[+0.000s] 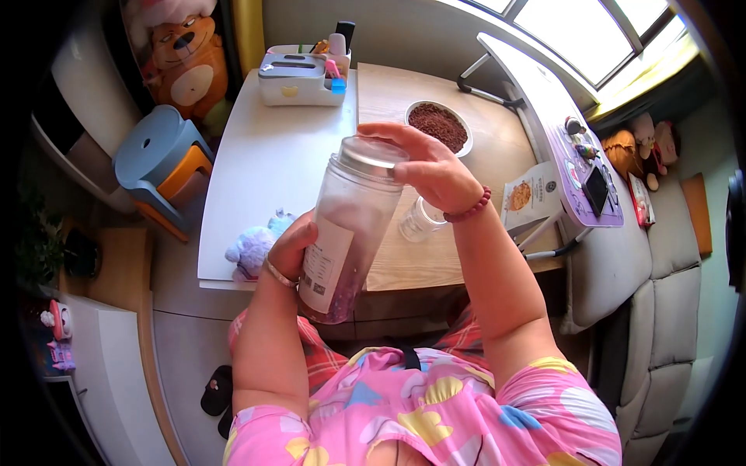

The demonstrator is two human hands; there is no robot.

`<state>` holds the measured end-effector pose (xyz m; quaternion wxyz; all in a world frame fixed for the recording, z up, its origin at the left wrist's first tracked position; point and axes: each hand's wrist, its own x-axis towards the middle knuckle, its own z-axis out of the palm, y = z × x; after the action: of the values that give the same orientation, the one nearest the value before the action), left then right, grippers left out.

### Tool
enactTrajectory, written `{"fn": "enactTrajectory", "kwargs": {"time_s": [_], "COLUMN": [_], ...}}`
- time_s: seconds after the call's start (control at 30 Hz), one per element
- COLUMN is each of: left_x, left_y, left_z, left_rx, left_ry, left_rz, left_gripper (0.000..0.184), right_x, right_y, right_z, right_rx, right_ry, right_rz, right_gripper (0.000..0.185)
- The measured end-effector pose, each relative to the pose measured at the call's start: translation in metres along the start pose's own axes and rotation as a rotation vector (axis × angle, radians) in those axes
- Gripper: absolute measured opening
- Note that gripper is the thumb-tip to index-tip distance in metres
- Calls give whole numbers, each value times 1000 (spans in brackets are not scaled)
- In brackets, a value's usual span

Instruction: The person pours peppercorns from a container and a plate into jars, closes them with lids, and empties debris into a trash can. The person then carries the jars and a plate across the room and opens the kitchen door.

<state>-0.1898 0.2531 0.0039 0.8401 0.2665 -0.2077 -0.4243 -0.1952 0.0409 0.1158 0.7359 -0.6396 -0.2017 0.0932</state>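
A tall clear plastic jar (359, 210) with a white printed label is held up, tilted, in front of my body. Purplish contents lie at its bottom. My left hand (294, 247) is wrapped round the jar's lower side. The silvery lid (371, 155) sits at the jar's mouth, with the fingers and thumb of my right hand (427, 167) closed round it. Whether the lid is loose or fastened I cannot tell. Beyond my right hand stands a white bowl (469, 144) of dark brown crumbly material (437, 126). Below my right wrist is a small clear cup (422, 220).
A white organizer box (291, 81) stands at the table's back left. A blue-purple plush toy (252, 248) lies at the left front edge. On the right, a raised folding table (575, 167) holds a phone (596, 189), beside a printed bag (530, 198). A blue stool (151, 144) stands left.
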Motion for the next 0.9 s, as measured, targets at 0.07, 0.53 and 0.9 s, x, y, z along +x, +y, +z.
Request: {"fn": "enactTrajectory", "kwargs": {"time_s": [0.07,0.53,0.9], "left_x": [2,8,7], "left_y": [1,7,19], "left_z": [4,5,-3], "left_rx": [27,-145,27], "left_ry": [-13,122,263], "left_rz": [-26,181,375], "left_gripper": [84,89,93], "right_x": [-3,-93,-197], "right_y": [-2,-1,144], "right_z": [0,-29,-58], "right_rx": [-33,72,-1052], "right_ry": [-34,742,994], "right_rz": [41,-203,279], "right_gripper": [66,54,53]}}
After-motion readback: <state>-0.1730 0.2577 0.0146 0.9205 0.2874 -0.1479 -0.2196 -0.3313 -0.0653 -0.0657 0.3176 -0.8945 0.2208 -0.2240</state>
